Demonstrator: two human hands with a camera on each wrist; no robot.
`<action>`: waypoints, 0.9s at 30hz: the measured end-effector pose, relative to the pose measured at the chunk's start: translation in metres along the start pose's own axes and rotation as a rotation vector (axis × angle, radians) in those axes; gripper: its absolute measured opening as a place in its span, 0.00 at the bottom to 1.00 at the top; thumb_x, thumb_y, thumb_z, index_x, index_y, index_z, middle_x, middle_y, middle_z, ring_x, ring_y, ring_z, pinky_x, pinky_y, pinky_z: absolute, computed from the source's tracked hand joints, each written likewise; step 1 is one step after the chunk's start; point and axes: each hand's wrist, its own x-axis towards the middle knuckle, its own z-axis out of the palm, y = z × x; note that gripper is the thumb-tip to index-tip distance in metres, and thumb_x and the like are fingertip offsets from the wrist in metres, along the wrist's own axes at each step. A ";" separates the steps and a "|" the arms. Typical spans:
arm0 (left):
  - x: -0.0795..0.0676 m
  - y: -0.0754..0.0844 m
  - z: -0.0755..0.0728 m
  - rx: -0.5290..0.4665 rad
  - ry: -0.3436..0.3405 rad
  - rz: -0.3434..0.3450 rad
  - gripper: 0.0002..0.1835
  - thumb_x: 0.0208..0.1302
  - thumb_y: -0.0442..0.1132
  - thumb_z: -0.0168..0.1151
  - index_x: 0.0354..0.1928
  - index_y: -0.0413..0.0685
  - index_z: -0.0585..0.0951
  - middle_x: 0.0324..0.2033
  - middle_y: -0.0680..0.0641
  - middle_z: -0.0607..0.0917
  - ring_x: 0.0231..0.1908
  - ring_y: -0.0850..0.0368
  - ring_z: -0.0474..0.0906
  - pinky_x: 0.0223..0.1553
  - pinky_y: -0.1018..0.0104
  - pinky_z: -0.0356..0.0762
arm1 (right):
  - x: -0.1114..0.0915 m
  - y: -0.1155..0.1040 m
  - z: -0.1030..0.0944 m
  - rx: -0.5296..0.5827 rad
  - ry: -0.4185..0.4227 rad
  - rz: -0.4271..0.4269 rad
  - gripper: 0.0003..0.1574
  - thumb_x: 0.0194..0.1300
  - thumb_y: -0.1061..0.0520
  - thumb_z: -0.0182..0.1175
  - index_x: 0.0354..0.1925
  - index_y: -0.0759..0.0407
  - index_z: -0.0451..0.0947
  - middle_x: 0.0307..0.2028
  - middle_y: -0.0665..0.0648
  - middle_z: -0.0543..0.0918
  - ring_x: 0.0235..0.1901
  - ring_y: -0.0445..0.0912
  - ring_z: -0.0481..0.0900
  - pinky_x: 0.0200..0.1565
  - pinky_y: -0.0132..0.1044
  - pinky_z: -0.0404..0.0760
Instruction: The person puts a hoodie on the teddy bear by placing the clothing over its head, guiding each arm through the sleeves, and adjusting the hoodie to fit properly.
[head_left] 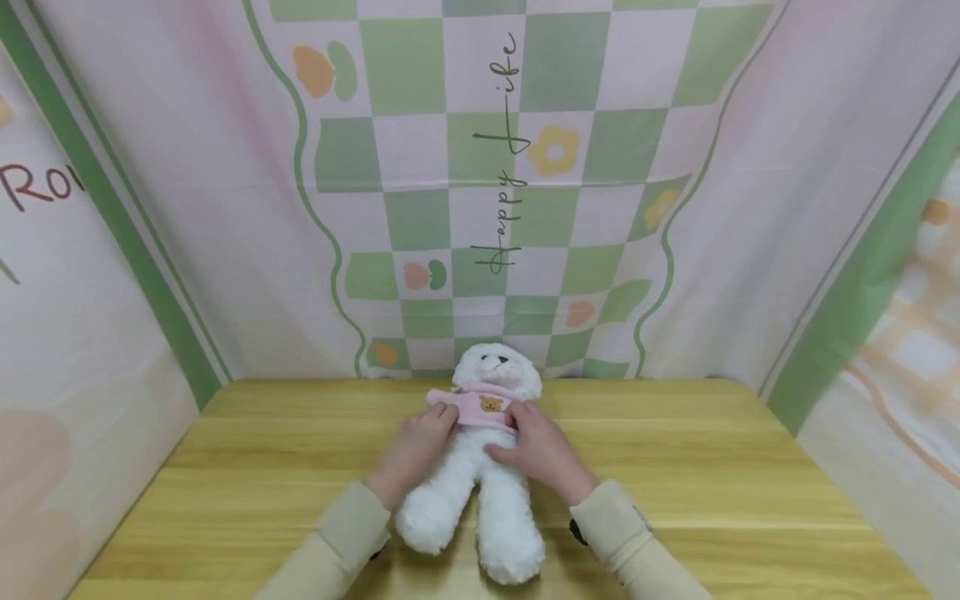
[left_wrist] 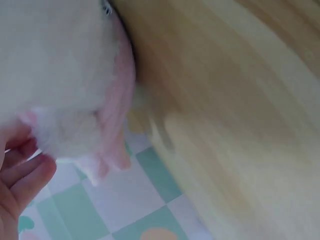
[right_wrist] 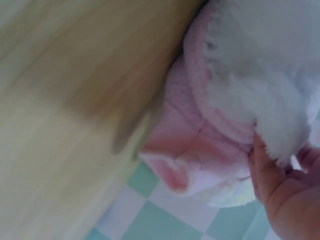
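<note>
A white plush bear [head_left: 480, 454] lies on its back on the table, head away from me, legs towards me. It wears a short pink shirt [head_left: 474, 410] with a brown bear-face patch. My left hand [head_left: 420, 450] pinches the shirt's lower edge on the left, its fingers [left_wrist: 32, 180] curled beside white fur. On the other side, my right hand [head_left: 546, 450] grips the shirt's lower edge, its thumb lying over the white belly. In the right wrist view a sleeve [right_wrist: 172, 172] shows its opening with pink lining, and white fur hangs beside my fingers. Exact fingertip contact is partly hidden.
The wooden table [head_left: 660, 500] extends to both sides of the bear. A green-and-white checked cloth [head_left: 487, 208] with printed lettering hangs behind the table's far edge. Printed cloth also hangs at the left and right.
</note>
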 end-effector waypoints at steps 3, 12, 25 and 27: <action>-0.001 -0.004 -0.006 -0.007 -0.079 0.030 0.05 0.65 0.37 0.59 0.31 0.47 0.74 0.24 0.51 0.79 0.20 0.60 0.75 0.18 0.70 0.73 | 0.001 -0.003 0.002 -0.005 0.006 0.028 0.23 0.51 0.47 0.72 0.31 0.54 0.67 0.27 0.50 0.66 0.26 0.41 0.64 0.29 0.31 0.64; 0.001 -0.008 -0.006 -0.165 -0.179 -0.134 0.06 0.60 0.37 0.61 0.37 0.45 0.75 0.28 0.49 0.79 0.27 0.57 0.75 0.28 0.66 0.76 | -0.005 -0.006 0.003 0.039 0.011 -0.018 0.20 0.51 0.49 0.72 0.33 0.53 0.70 0.32 0.48 0.71 0.30 0.39 0.68 0.33 0.31 0.71; -0.010 -0.005 0.004 -0.198 -0.078 -0.322 0.04 0.57 0.33 0.63 0.30 0.46 0.76 0.23 0.50 0.77 0.21 0.58 0.72 0.22 0.68 0.70 | -0.004 -0.002 0.003 0.105 0.018 -0.009 0.20 0.50 0.51 0.73 0.33 0.53 0.71 0.31 0.48 0.70 0.31 0.39 0.67 0.34 0.30 0.70; -0.009 -0.004 0.002 -0.263 -0.076 -0.376 0.03 0.58 0.32 0.62 0.30 0.46 0.77 0.26 0.50 0.78 0.23 0.59 0.73 0.25 0.68 0.73 | -0.003 -0.002 0.002 0.112 0.012 0.011 0.20 0.50 0.51 0.73 0.33 0.53 0.71 0.32 0.48 0.70 0.31 0.40 0.67 0.34 0.30 0.69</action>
